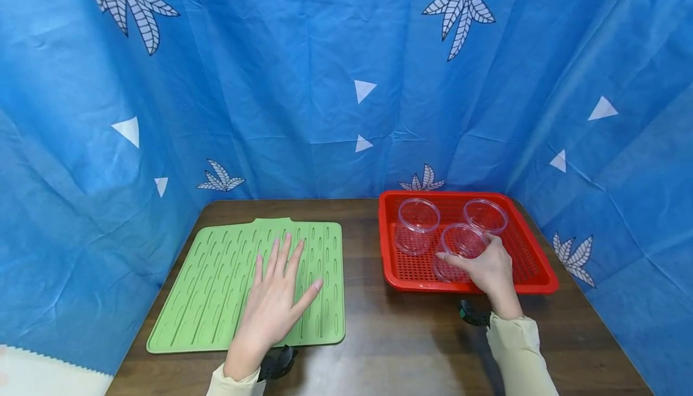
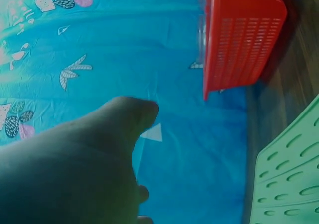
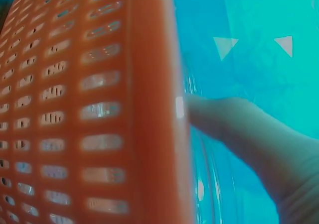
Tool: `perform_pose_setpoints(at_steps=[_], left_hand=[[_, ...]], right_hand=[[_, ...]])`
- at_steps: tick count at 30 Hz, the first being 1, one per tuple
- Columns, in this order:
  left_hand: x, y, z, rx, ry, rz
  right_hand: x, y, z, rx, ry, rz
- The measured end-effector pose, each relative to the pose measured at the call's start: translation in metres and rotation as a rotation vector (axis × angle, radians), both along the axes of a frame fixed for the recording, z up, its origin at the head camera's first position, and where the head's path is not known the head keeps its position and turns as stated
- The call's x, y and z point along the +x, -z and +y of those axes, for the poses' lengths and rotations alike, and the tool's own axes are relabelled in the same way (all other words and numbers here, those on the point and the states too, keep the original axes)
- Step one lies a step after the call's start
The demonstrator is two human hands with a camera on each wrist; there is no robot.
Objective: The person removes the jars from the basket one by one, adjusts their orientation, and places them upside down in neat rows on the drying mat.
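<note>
My right hand (image 1: 489, 266) reaches over the near rim of a red plastic basket (image 1: 422, 286). Thumb and fingers are spread round the rim of a clear plastic cup (image 1: 459, 241) at the basket's front and grip it. Two more such cups stand in the basket, one at the back left (image 1: 414, 227) and one at the back right (image 1: 485, 215). In the right wrist view the basket wall (image 3: 152, 104) hides most of the cup and the fingertips. With fingers straight and spread, my left hand (image 1: 273, 303) is over a green ridged mat (image 1: 189, 312), holding nothing.
Mat and basket lie on a dark wooden table (image 1: 373, 336), the mat left and the basket right, with bare wood between them. A blue patterned curtain (image 1: 303, 113) hangs behind the table and along both sides.
</note>
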State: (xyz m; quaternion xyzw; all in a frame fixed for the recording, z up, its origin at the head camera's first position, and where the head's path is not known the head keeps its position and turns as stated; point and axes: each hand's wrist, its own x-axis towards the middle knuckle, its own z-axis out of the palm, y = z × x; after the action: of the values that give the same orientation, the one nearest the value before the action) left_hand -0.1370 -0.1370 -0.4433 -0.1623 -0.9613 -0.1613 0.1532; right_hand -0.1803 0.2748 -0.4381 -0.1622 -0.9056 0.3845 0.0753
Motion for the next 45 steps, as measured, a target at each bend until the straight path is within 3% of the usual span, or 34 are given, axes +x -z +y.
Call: perform_pose_setpoints(at_steps=[9, 17, 29, 45], left_hand=[[0.001, -0.002, -0.005, 0.023, -0.003, -0.011], [-0.003, -0.008, -0.011, 0.063, -0.01, 0.028], [-0.005, -0.008, -0.012, 0.056, 0.001, 0.0], [-0.007, -0.012, -0.012, 0.066, 0.015, -0.001]], right_hand=[[0.001, 0.003, 0.001, -0.016, 0.017, -0.046], [-0.002, 0.001, 0.0, -0.038, 0.022, -0.034], [-0.001, -0.005, 0.0, -0.057, 0.023, -0.012], [0.013, -0.034, -0.006, -0.022, 0.011, 0.083]])
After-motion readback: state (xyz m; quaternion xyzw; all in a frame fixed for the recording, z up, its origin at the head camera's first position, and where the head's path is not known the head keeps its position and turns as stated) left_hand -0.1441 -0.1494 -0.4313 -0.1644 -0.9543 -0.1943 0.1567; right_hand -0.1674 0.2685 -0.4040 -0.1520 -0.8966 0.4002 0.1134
